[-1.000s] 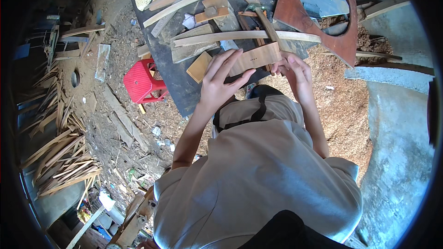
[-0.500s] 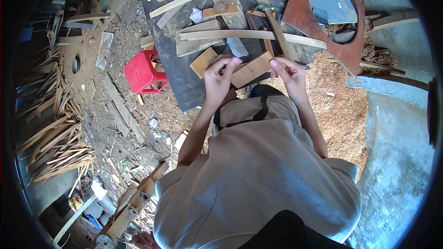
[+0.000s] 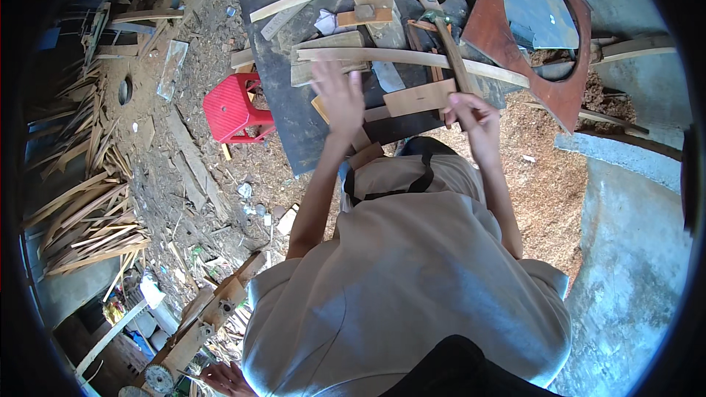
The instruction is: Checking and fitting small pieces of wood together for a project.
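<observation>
My left hand [image 3: 339, 97] is raised over the near part of the dark worktable [image 3: 294, 129], fingers spread, holding nothing. Its fingers reach toward the left end of a long curved wooden strip [image 3: 412, 56]. A small flat rectangular wooden board [image 3: 419, 98] is at the table's near edge. My right hand [image 3: 474, 119] has curled fingers at the board's right end and appears to grip it there; the fingertips are partly hidden. Just above that hand ends the handle of a wooden-handled tool [image 3: 454, 55], lying across the table under the strip.
More wooden strips and blocks [image 3: 364, 16] litter the worktable. A red plastic stool [image 3: 234, 109] stands to its left. On the right, a reddish-brown panel with an oval hole [image 3: 494, 11] leans beside the table. Wood shavings [image 3: 540, 176] cover the floor; scrap wood [image 3: 95, 228] is piled far left.
My left hand has moved left and away from the board, its fingers opening. The board has shifted up and right and lies more level. My right hand has moved slightly right and down.
</observation>
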The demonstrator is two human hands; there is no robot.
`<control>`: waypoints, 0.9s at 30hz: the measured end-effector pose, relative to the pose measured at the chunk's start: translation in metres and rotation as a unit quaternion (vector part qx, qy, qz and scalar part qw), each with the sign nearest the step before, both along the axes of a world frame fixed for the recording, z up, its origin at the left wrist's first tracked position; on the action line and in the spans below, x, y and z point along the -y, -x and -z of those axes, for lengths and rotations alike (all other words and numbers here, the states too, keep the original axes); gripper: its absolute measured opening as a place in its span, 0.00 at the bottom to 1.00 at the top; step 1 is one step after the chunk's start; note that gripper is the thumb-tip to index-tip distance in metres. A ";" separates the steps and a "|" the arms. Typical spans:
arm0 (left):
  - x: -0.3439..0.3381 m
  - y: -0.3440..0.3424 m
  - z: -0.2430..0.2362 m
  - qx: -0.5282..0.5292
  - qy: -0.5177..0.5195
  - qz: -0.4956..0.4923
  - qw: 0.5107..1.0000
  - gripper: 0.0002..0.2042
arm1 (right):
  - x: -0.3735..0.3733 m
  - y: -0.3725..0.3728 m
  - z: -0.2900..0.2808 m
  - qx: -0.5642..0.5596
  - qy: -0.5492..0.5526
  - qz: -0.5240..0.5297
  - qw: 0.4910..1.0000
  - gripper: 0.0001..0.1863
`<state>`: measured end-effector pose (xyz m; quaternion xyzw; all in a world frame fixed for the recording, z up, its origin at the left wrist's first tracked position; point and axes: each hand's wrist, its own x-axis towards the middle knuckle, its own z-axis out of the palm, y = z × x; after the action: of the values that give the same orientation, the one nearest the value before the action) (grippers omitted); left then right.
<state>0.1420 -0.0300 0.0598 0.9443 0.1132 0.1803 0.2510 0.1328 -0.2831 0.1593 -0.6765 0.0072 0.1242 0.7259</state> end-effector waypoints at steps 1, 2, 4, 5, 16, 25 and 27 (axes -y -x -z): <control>-0.015 0.005 0.004 -0.002 0.000 0.003 1.000 0.35 | 0.010 -0.002 0.000 -0.020 0.009 0.029 0.999 0.10; -0.028 0.010 0.004 0.002 -0.004 0.017 1.000 0.39 | 0.019 -0.003 0.006 -0.021 0.008 0.035 0.999 0.10; -0.049 0.021 0.007 -0.038 -0.036 0.060 0.997 0.51 | 0.034 -0.006 0.022 0.009 0.048 0.089 0.995 0.11; -0.052 0.024 0.011 -0.040 -0.038 0.059 0.997 0.51 | 0.040 -0.006 0.029 0.007 0.046 0.088 0.995 0.11; -0.076 0.021 0.032 -0.229 -0.040 0.076 0.970 0.38 | 0.029 -0.036 0.103 -0.133 -0.075 0.017 0.988 0.12; -0.087 0.058 -0.026 -0.178 0.050 -0.122 0.975 0.42 | -0.007 -0.053 0.148 -0.142 -0.053 0.009 0.988 0.15; -0.080 0.064 -0.043 -0.185 0.054 -0.165 0.967 0.42 | -0.011 -0.049 0.148 -0.066 0.077 -0.024 0.995 0.17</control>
<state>0.0781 0.0504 0.1024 0.9146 0.3215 0.0348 0.2428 0.1823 -0.2722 0.0118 -0.7204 0.0488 0.1851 0.6666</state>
